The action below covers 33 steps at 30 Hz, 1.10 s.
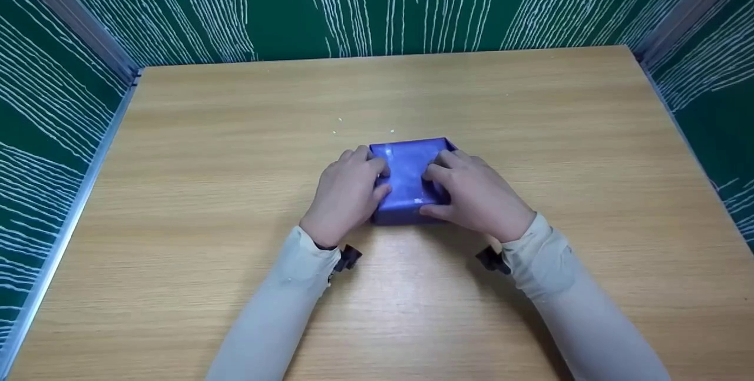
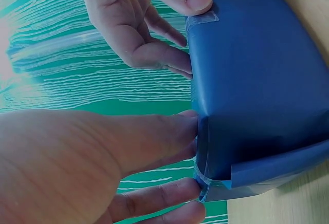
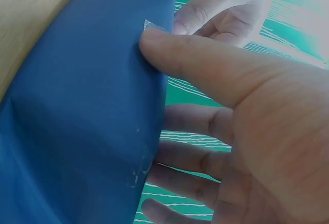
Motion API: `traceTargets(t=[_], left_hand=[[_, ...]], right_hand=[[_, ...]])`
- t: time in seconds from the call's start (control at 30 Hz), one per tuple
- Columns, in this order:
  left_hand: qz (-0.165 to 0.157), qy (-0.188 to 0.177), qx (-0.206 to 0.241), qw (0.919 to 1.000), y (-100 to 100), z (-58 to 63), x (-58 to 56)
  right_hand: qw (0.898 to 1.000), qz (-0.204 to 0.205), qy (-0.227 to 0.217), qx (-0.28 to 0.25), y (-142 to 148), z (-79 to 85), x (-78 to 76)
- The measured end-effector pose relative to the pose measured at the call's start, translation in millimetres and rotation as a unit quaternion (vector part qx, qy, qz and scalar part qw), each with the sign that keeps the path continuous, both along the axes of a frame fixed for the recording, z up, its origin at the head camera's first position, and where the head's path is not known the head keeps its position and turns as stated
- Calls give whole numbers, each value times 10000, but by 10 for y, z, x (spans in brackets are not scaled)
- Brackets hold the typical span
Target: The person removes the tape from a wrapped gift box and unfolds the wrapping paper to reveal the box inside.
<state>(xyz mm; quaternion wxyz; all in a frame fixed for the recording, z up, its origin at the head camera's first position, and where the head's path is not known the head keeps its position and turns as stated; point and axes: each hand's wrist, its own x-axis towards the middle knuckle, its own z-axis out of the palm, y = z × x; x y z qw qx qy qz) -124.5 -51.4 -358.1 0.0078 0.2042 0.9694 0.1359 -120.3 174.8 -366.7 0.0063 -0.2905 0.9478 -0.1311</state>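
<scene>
Judging by the clear tape (image 2: 208,18), seems nearly done wrapping the package (image 1: 406,163), perhaps leaving a loose-looking flap (image 2: 280,166) to settle. Looks boxy, glossy, blue-purple, lightly creased. Lies around the middle of the worktop (image 1: 235,163), well in from both far corners. Held between thumb and partly curled fingers by left grip (image 1: 347,189) and right grip (image 1: 474,195), one at either side

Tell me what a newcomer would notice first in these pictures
Most likely the shiny blue-purple package near the middle of the wooden table, with fingers of the left hand and the right hand touching it from either side. Next comes the green backdrop streaked with white, along the table's far edge and both sides.
</scene>
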Motion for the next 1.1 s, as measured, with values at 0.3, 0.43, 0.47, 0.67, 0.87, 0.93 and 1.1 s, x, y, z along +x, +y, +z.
traceTargets(t=[0.3,0.43,0.47,0.67,0.87,0.93,1.1], left_hand=[[32,16,38,10000,3,-13,-11],[219,91,139,9996,12,-44,-28],[295,142,196,9993,15,-59,-35],[680,372,468,9959,26,-141,-67],[706,237,497,9960,30,-185,-83],[676,240,481,9963,34,-194,-84],[621,241,469,9967,37,-192,-81]], right_hand=[[10000,26,35,-6,8,1,-8],[9999,44,111,-32,4,-8,-9],[9999,64,139,-43,2,-11,-9],[9996,114,235,-71,-9,-16,-3],[9998,91,165,-53,-10,-22,0],[9999,75,133,-55,-10,-24,1],[9999,39,84,-55,-11,-10,3]])
